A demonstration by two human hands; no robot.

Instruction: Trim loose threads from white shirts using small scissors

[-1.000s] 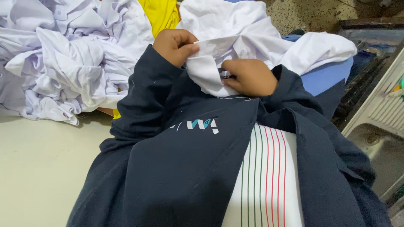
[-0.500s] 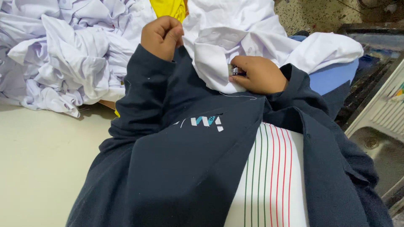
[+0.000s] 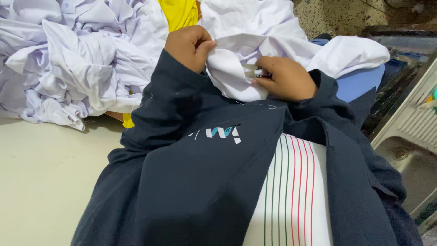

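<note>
The white cloth (image 3: 236, 68) is soft and full of folds and wrinkles. It sits in the middle, a bit far from the camera, bunched up between the two hands and lying over the person's dark blue jacket (image 3: 205, 182). More of it spreads to the right, over something light blue (image 3: 359, 82).

The left hand (image 3: 189, 45) is curled up, and its thumb and fingers pinch the top edge of the white cloth. The right hand (image 3: 284, 77) is on the right side of the cloth. Its fingers are pressed close together and nip at a small spot on the cloth. There may be something tiny in that spot, but it is too small to make out.

A thin white thread (image 3: 257, 105) lies on the jacket just near the cloth.

On the far left is a big pile of white shirts (image 3: 73, 59) on a pale table (image 3: 41, 182). The pile runs off the top and left of the picture. A yellow cloth (image 3: 180, 13) peeks out at the top, mostly hidden. A striped white shirt (image 3: 291, 196) shows under the open jacket. The lower part of the white cloth is tucked behind the right hand.
</note>
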